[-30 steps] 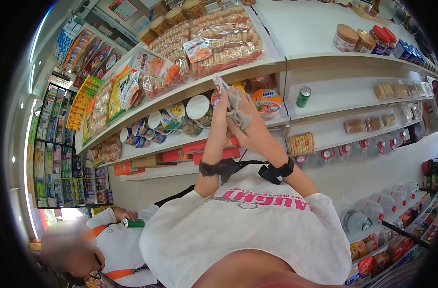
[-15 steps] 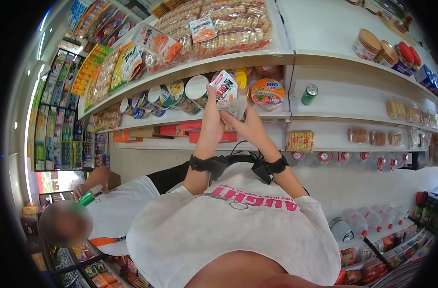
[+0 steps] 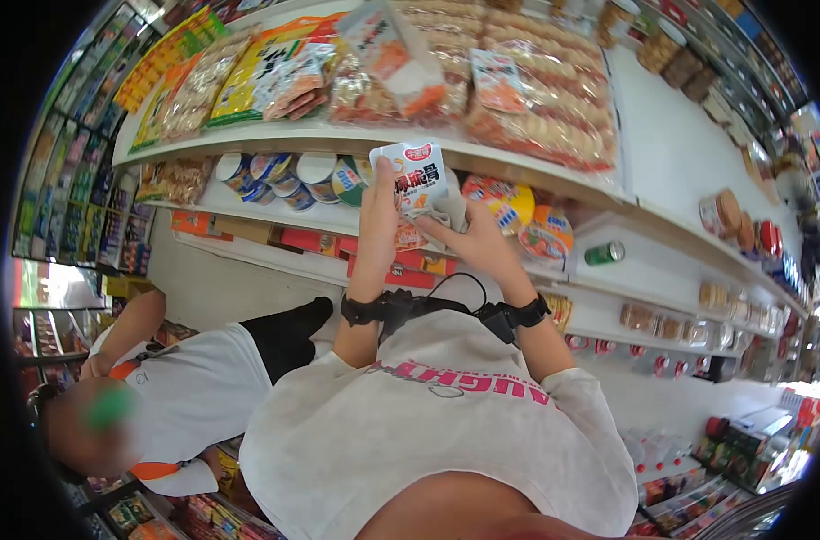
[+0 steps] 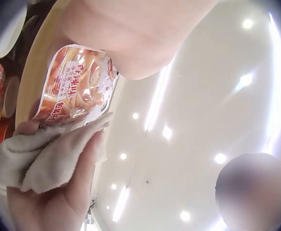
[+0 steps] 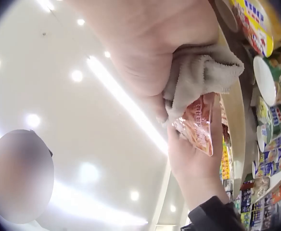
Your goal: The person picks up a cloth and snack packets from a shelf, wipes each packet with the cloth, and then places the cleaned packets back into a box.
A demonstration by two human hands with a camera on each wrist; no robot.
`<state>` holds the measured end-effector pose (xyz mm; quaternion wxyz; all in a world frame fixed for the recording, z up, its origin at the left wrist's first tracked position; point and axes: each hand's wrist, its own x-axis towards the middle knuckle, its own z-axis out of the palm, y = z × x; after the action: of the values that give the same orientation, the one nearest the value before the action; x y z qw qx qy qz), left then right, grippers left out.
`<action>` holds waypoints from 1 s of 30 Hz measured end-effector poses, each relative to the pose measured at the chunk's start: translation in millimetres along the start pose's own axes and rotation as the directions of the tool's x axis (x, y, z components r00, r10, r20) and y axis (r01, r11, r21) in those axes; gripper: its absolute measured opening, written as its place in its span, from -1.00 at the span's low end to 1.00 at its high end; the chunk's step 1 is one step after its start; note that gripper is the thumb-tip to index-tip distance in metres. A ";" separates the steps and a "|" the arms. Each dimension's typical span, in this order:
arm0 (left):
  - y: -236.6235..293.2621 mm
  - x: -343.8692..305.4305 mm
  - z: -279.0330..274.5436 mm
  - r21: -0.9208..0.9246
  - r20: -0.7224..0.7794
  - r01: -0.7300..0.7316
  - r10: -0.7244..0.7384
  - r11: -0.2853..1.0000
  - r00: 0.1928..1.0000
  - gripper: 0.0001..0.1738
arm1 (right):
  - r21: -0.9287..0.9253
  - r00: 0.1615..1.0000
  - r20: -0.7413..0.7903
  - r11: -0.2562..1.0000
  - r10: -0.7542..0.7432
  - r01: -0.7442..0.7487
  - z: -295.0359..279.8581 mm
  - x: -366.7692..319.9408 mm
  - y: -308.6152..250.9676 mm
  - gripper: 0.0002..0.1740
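A snack packet [image 3: 416, 180], white with red and black lettering, stands upright in front of the upper shelf edge. My left hand [image 3: 380, 216] grips it along one side, thumb over the printed face. With a crumpled grey cloth [image 3: 448, 212] in its fingers, my right hand [image 3: 483, 241] pinches the packet's lower corner. In the left wrist view the packet's other face [image 4: 75, 86] shows a food picture, and the cloth [image 4: 54, 156] wraps over its lower edge. The right wrist view has the cloth [image 5: 203, 72] bunched under the right palm, against the packet [image 5: 196, 122].
Bagged snacks [image 3: 279, 72] and wrapped biscuits [image 3: 549, 90] fill the upper shelf. Below stand instant noodle tubs [image 3: 498, 200] and a green can [image 3: 605, 253]. Another person [image 3: 198, 373] is at the left, near more racks.
The packet has turned from nearly edge-on to show its printed front. My view has swung left, so the shelves shift right. The other person's arm and green can have moved.
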<state>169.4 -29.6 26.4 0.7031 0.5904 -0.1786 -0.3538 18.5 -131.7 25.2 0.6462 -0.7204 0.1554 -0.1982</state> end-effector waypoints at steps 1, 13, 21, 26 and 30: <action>6.2 4.4 -13.3 0.049 -0.040 -0.044 0.046 0.998 0.998 -0.41 | -0.103 1.000 -0.001 0.994 -0.032 0.031 7.5 15.8 -7.6 -0.67; 60.0 95.9 -143.1 0.067 -0.322 -0.475 0.469 0.878 0.822 -0.58 | -0.156 0.978 -0.083 0.972 -0.191 0.177 120.0 194.8 -19.4 -0.58; 90.0 184.1 -166.2 0.293 -0.383 -0.587 0.655 0.755 0.652 -0.60 | -0.408 0.947 -0.162 0.892 -0.278 0.192 131.4 268.9 -37.1 -0.54; 83.3 237.1 -188.4 0.575 -0.300 -0.498 0.734 0.649 0.609 -0.66 | -0.581 0.916 -0.122 0.776 -0.383 0.247 132.4 280.0 -50.9 -0.50; 70.6 252.4 -204.5 0.768 -0.138 -0.379 0.711 0.517 0.689 -0.63 | -0.488 0.858 -0.080 0.771 -0.507 0.410 127.5 240.7 -75.2 -0.35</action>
<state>499.5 -60.7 3.0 0.5280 0.7783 -0.3144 0.1288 288.2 -127.6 109.3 0.3713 -0.8422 0.0822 -0.3822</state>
